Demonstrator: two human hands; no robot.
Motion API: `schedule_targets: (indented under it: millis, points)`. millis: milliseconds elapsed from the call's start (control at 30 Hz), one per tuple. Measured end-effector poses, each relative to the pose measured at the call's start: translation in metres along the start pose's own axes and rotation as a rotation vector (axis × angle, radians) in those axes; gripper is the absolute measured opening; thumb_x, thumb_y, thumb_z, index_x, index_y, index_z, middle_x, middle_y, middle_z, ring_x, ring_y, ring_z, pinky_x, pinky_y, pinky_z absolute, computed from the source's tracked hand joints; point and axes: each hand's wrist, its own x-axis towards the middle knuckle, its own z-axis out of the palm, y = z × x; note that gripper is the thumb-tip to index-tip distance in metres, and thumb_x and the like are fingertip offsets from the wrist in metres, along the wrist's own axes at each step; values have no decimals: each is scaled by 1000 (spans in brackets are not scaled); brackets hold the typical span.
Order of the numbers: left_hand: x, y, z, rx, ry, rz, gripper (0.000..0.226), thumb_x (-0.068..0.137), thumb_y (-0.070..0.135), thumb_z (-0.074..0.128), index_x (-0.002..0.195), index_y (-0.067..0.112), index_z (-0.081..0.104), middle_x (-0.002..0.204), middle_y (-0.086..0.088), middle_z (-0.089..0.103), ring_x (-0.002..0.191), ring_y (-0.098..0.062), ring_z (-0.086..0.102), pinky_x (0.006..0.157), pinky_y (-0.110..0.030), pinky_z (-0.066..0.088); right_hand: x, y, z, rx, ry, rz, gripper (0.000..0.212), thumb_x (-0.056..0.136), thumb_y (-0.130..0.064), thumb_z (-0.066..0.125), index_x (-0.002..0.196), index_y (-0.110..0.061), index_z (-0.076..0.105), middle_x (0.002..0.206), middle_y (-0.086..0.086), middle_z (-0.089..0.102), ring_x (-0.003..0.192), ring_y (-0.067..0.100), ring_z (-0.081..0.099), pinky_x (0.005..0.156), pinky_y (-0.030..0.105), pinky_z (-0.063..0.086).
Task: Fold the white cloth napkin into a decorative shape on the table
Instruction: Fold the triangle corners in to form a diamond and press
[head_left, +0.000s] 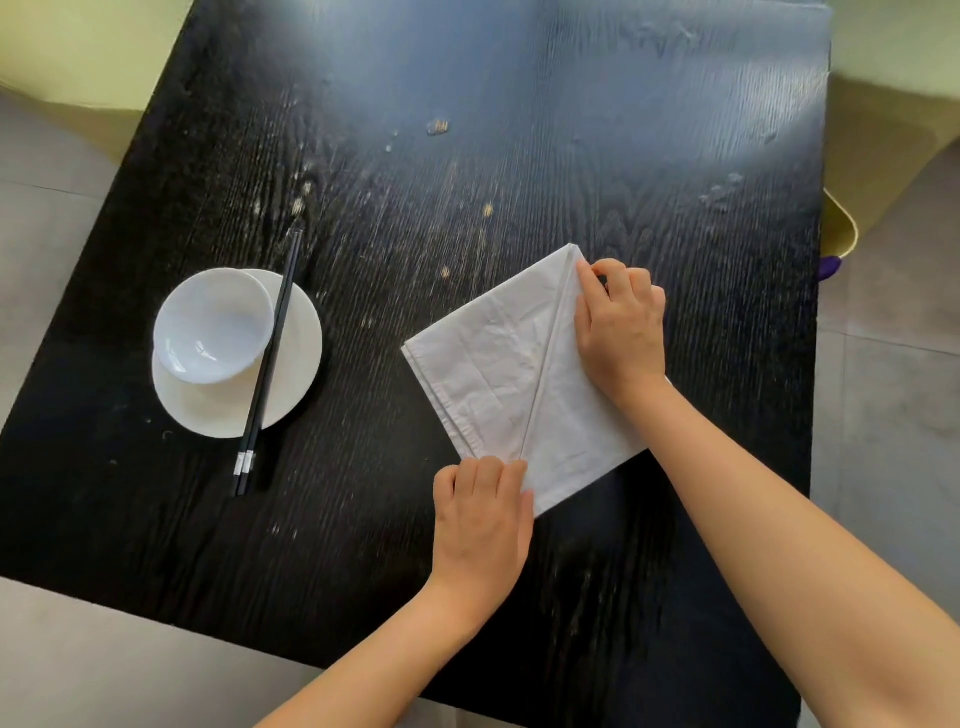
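White cloth is lying flat on the black wood-grain table (467, 156), right of centre: the napkin (493, 374) is sitting as a diamond, with a diagonal fold line running from its far corner down to its near corner. The left hand (480, 525) is resting palm down at the near corner, fingers curled and pressing the cloth against the table where the fold line ends. The right hand (621, 327) is reaching across the right half of the napkin, its thumb and forefinger pinching together on the folded edge just below the far corner, the remaining fingers bent. Both forearms are coming in bare from the lower edge of the view, the right one crossing the napkin's right corner and covering it.

To the left, well apart from the napkin, a white plate (296, 395) is carrying a small white bowl (213, 325) that is sitting off-centre toward its far left rim. A pair of black chopsticks (270, 358) is lying across the plate's right side, just beside the bowl, with the near ends resting on the table. Pale smears and crumbs are showing on the tabletop beyond the napkin.

At the right edge a yellowish seat (841, 228) and a small purple object (831, 267) are peeking out from behind the table, too cut off to identify. The cloth under both palms is hidden.
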Motion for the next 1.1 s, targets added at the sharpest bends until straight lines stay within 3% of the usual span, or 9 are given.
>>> schedule_targets:
  millis: [100, 167, 233, 333, 400, 600, 800, 1000, 1100]
  points:
    - [32, 9, -1, -30, -19, -71, 43, 86, 35, 41, 124, 15, 46, 112, -4, 51, 102, -23, 46, 90, -37, 31, -2, -1, 1, 4, -11, -3, 38, 92, -17, 45, 129, -12, 52, 111, 7, 58, 93, 27, 46, 77, 39, 35]
    - [57, 15, 8, -22, -85, -76, 55, 91, 37, 34, 141, 13, 31, 141, -11, 38, 130, -27, 32, 106, -43, 23, -2, 0, -1, 9, -13, 15, 39, 92, -20, 43, 129, -13, 51, 114, 7, 58, 96, 26, 46, 80, 39, 34]
    - [71, 19, 21, 7, -163, -47, 60, 94, 39, 27, 145, 10, 19, 152, -15, 24, 141, -28, 17, 112, -48, 15, 1, -1, -3, 27, -27, 4, 43, 93, -25, 39, 133, -11, 47, 124, 8, 56, 108, 29, 48, 92, 41, 30]
    - [70, 20, 34, 28, -252, -52, 62, 94, 38, 23, 143, 0, 23, 152, -17, 24, 142, -29, 19, 111, -49, 16, 0, -13, -1, 39, -170, -301, 54, 92, -36, 29, 137, -8, 42, 143, 11, 44, 132, 28, 40, 110, 43, 13]
    - [69, 22, 35, 44, -253, -56, 62, 94, 37, 21, 142, -2, 27, 152, -16, 24, 142, -29, 18, 111, -49, 16, -1, -16, 2, 32, -337, -383, 63, 91, -43, 16, 143, -11, 30, 152, 7, 28, 141, 23, 24, 113, 39, 1]
    - [67, 20, 35, 47, -231, -44, 65, 94, 40, 22, 144, -1, 20, 154, -18, 15, 143, -29, 11, 111, -48, 14, 38, -2, 10, -74, -329, -208, 65, 90, -45, 5, 147, -15, 16, 157, 0, 15, 144, 16, 10, 116, 39, -2]
    - [57, 19, 35, 46, -212, -32, 67, 93, 41, 23, 144, -2, 19, 154, -20, 13, 143, -29, 9, 112, -47, 14, 51, -2, 10, -109, -335, -148, 53, 100, -36, 20, 148, -18, 10, 158, -4, 8, 145, 14, 0, 115, 42, -9]
    - [48, 18, 35, 50, -216, -28, 67, 94, 42, 23, 144, -2, 17, 154, -19, 12, 143, -29, 9, 111, -46, 16, 92, 8, 15, -178, -352, -59, 53, 100, -37, 15, 149, -19, 4, 158, -5, 1, 145, 14, -5, 115, 46, -11]
    - [48, 17, 35, 43, -209, -34, 64, 97, 41, 12, 144, -2, 16, 155, -19, 10, 144, -29, 8, 111, -46, 15, 107, 20, 14, -163, -354, -25, 54, 99, -38, 13, 149, -17, 2, 158, -2, -1, 144, 14, -6, 116, 44, -10]
